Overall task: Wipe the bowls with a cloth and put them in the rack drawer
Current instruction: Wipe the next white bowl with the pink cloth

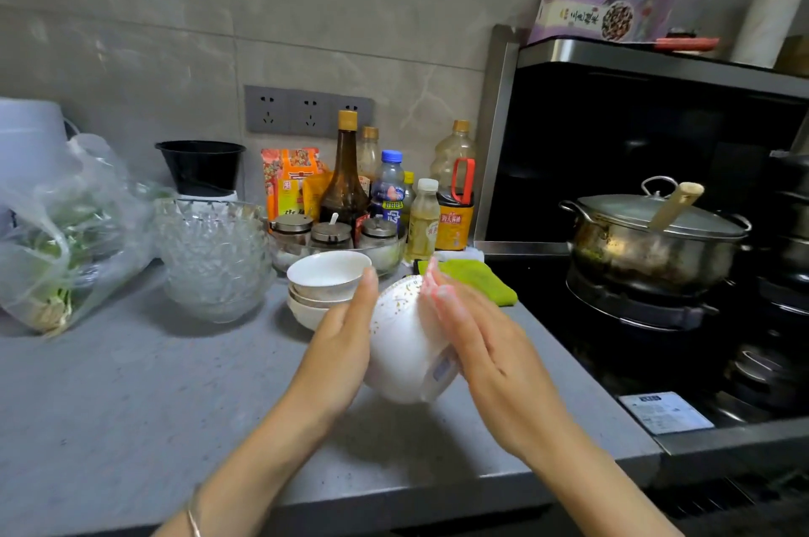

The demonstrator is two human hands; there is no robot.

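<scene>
A white bowl (405,344) with small gold specks is held on its side above the grey counter (131,396), its rim turned away from me. My left hand (346,330) presses flat against its left side with straight fingers. My right hand (473,339) lies flat on its right side, its fingertips blurred. A blue-and-white sticker shows on the bowl near my right palm. Just behind stands a stack of white bowls (328,273). A green cloth (481,280) lies on the counter beyond my right hand, and neither hand touches it.
Stacked glass bowls (214,260) and a plastic bag of greens (65,230) sit at the left. Sauce bottles (346,181) and spice jars (330,232) line the wall. A lidded steel pot (656,243) stands on the black stove at the right.
</scene>
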